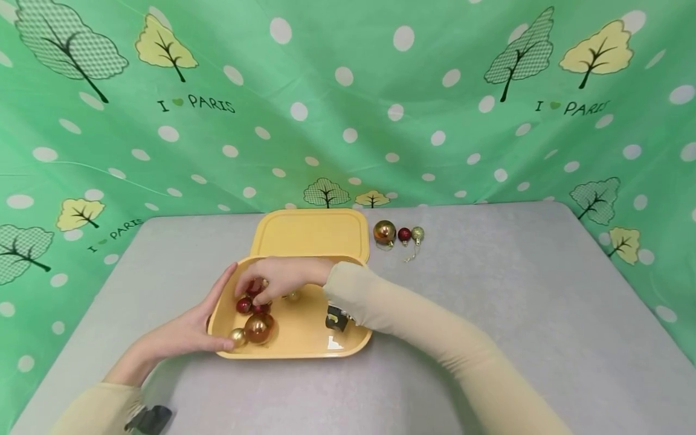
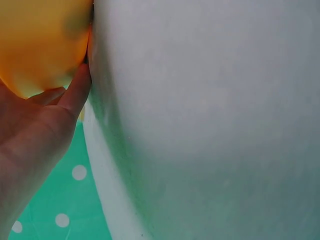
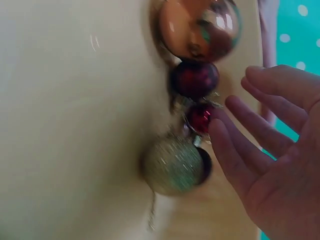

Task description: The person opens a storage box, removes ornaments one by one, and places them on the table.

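A yellow plastic box [image 1: 304, 354] lies open side up on the table. My left hand [image 1: 190, 326] holds its left end, the index finger along the outer side and the thumb at the front corner; the left wrist view shows this hand [image 2: 45, 125] against the yellow wall. Inside the box, my right hand [image 1: 283, 277] reaches over several Christmas baubles at the left end. In the right wrist view its fingers are spread, one fingertip right at a small red bauble [image 3: 201, 118]. Around it are a dark red bauble [image 3: 194, 80], a large copper-gold one [image 3: 200, 30] and a glittery one [image 3: 172, 165].
Behind the box lies its yellow lid [image 1: 312, 232]. To the lid's right stand a large gold bauble [image 1: 384, 232], a small red one [image 1: 404, 234] and a small glittery one [image 1: 417, 234] with a string. A green patterned cloth [image 1: 348, 121] hangs behind the grey table [image 1: 489, 302].
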Action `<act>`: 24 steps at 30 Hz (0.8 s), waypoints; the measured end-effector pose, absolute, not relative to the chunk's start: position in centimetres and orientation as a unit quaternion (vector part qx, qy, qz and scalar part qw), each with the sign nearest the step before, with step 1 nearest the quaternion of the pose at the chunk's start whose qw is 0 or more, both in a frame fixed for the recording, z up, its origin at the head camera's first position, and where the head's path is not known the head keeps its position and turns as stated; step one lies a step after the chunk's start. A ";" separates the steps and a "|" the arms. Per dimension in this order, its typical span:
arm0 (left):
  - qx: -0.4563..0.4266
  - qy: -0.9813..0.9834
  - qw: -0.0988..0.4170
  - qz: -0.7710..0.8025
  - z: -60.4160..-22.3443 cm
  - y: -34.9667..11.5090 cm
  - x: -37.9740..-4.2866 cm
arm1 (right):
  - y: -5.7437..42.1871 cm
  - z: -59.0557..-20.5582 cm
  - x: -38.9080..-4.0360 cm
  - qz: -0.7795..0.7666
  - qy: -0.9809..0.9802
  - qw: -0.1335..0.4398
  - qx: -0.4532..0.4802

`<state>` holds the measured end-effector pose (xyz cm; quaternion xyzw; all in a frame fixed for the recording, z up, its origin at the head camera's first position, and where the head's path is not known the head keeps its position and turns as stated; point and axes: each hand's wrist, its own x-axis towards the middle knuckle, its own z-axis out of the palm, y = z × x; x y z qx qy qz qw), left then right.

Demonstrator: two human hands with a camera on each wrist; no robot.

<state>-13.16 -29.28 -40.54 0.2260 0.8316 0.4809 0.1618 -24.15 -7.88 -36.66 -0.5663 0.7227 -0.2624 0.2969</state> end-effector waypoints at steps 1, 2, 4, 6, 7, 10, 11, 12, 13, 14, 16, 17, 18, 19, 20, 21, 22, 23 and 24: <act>0.227 0.831 0.162 0.482 -40.5 -29.3 -13.1 | -8.1 -36.9 -24.0 -0.261 0.722 0.297 -0.567; 0.226 0.831 0.161 0.482 -40.5 -29.3 -13.1 | -8.2 -37.1 -23.9 -0.258 0.721 0.297 -0.570; 0.227 0.829 0.161 0.484 -40.5 -29.2 -13.1 | -8.5 -37.6 -23.7 -0.255 0.721 0.295 -0.574; 0.228 0.829 0.162 0.485 -40.5 -29.3 -13.1 | -8.6 -38.0 -23.5 -0.252 0.720 0.292 -0.577; 0.229 0.827 0.163 0.486 -40.6 -29.3 -13.1 | -8.6 -38.2 -23.5 -0.248 0.721 0.290 -0.578; 0.230 0.829 0.161 0.484 -40.7 -29.5 -13.3 | -8.6 -38.4 -23.6 -0.244 0.722 0.283 -0.582; 0.230 0.829 0.161 0.483 -40.7 -29.5 -13.3 | -8.6 -38.4 -23.6 -0.243 0.722 0.281 -0.583; 0.230 0.829 0.161 0.484 -40.7 -29.5 -13.3 | -8.6 -38.4 -23.6 -0.241 0.723 0.277 -0.585; 0.230 0.828 0.160 0.485 -40.7 -29.5 -13.3 | -8.5 -38.4 -23.6 -0.238 0.724 0.270 -0.589; 0.229 0.828 0.160 0.486 -40.7 -29.5 -13.3 | -8.5 -38.5 -23.6 -0.237 0.724 0.265 -0.591; 0.229 0.825 0.162 0.490 -40.7 -29.4 -13.3 | -8.6 -38.6 -23.6 -0.235 0.726 0.261 -0.591; 0.230 0.825 0.162 0.490 -40.6 -29.4 -13.3 | -8.6 -38.6 -23.6 -0.234 0.729 0.262 -0.588; 0.230 0.824 0.162 0.491 -40.6 -29.4 -13.3 | -8.6 -38.7 -23.6 -0.231 0.732 0.261 -0.586; 0.230 0.824 0.163 0.492 -40.6 -29.4 -13.3 | -8.6 -38.7 -23.7 -0.230 0.733 0.264 -0.583; 0.230 0.823 0.163 0.493 -40.6 -29.4 -13.3 | -8.6 -38.8 -23.7 -0.235 0.732 0.270 -0.580; 0.231 0.822 0.164 0.494 -40.6 -29.4 -13.3 | -8.6 -38.9 -23.7 -0.238 0.730 0.275 -0.578; 0.230 0.821 0.164 0.495 -40.6 -29.4 -13.3 | -8.6 -39.0 -23.7 -0.243 0.729 0.279 -0.577; 0.230 0.820 0.166 0.497 -40.6 -29.4 -13.3 | -8.7 -39.0 -23.7 -0.247 0.726 0.282 -0.576; 0.229 0.818 0.168 0.501 -40.6 -29.4 -13.2 | -8.7 -39.1 -23.8 -0.251 0.724 0.285 -0.575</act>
